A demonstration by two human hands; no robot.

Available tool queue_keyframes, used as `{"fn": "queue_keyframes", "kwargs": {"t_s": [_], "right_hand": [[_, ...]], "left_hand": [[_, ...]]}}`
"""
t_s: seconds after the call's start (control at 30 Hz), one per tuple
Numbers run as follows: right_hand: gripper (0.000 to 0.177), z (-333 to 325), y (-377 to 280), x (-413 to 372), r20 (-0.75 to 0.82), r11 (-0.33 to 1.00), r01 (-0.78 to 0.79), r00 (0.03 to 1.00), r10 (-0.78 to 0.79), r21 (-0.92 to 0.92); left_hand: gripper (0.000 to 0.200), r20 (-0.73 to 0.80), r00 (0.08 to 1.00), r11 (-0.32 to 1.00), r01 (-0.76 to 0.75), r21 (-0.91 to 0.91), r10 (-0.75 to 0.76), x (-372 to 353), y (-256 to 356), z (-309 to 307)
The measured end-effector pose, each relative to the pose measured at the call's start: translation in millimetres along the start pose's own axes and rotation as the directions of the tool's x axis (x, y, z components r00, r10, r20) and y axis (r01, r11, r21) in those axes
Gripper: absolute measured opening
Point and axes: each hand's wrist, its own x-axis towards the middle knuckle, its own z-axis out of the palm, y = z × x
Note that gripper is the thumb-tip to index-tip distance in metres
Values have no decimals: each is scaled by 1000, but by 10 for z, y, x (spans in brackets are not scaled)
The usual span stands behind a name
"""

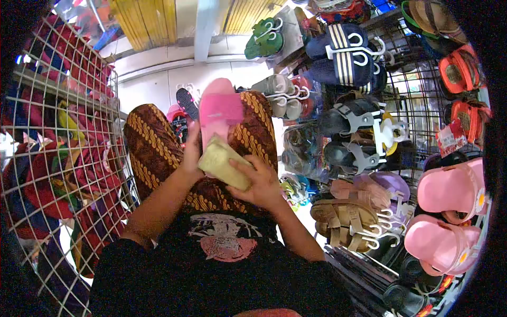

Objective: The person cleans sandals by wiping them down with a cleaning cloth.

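A pink slide sandal (221, 108) with a brighter pink strap lies above my lap, its toe end pointing away from me. My left hand (191, 153) grips the sandal along its left edge near the heel. In my right hand (256, 182) is a pale yellow-green cloth or sponge (226, 162), pressed against the heel part of the sandal and covering it. My fingers wrap around its right side. Brown patterned fabric (153, 134) covers my knees beneath the sandal.
On the left stands a wire grid rack (68, 113) with colourful goods behind it. Several sandals hang on the right, among them navy striped slides (340, 55), brown sandals (338, 216) and pink clogs (449, 190). Green sandals (264, 38) are near the top, above the white tiled floor (142, 87).
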Motion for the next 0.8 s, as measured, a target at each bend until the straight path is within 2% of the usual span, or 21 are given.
{"fn": "queue_keyframes", "kwargs": {"t_s": [0.03,0.07,0.1,0.13,0.17,0.2,0.23,0.3,0.37,0.43,0.47,0.5,0.53,0.57,0.63,0.7,0.77,0.8], "right_hand": [[67,1,21,3,10,999,-16,1000,15,31],[67,33,76,3,-14,992,-119,993,118,-31],[67,67,80,14,-60,996,-86,995,84,-37],[67,109,68,40,-106,998,-51,993,46,-46],[68,121,63,61,-150,998,-13,989,4,-59],[67,19,-64,91,-50,997,-2,999,-2,-78],[67,12,-57,74,-51,997,20,998,-24,-73],[68,27,-2,18,-52,997,58,997,-61,-60],[69,85,39,34,-103,997,6,995,-14,-74],[70,111,5,82,-135,999,-29,991,22,-46],[70,81,-15,91,-54,998,-23,998,20,-58],[70,65,-17,90,-53,998,8,999,-12,-62],[70,51,-21,74,-53,997,37,998,-40,-62],[70,45,-19,65,-54,996,63,996,-66,-62],[71,84,-2,80,-106,998,-5,994,-2,-68],[71,144,-1,133,-190,996,-78,979,70,-34],[67,164,-5,125,-119,998,-10,993,3,-63],[66,127,-32,112,-82,997,21,996,-27,-79]], "left_hand": [[69,-50,998,998,-38,53,41,-17,7,140],[69,-97,992,991,-74,108,85,-41,4,281],[69,-140,981,980,-110,163,133,-49,-13,354],[71,-74,993,985,-83,150,95,-44,-66,324],[72,-95,991,976,-75,202,96,-47,-77,226],[72,-116,988,964,-67,256,100,-79,-21,235],[73,-138,985,949,-57,310,105,-90,22,248],[69,-58,988,959,-121,256,140,-53,91,313],[67,23,983,963,-182,197,181,-22,123,335],[67,-58,989,965,-117,233,134,5,48,102],[69,-102,986,962,-100,254,129,45,3,-64],[70,-148,981,958,-82,275,127,63,-10,-148],[71,-55,990,955,-112,274,132,-33,27,227],[67,-18,991,969,-123,212,130,-44,71,280],[60,47,990,988,-134,82,130,-58,119,299],[63,-45,989,977,-129,171,138,-56,49,103],[67,-126,979,957,-125,263,163,-17,21,-61],[75,-69,992,966,-86,243,106,-65,80,106]]}}
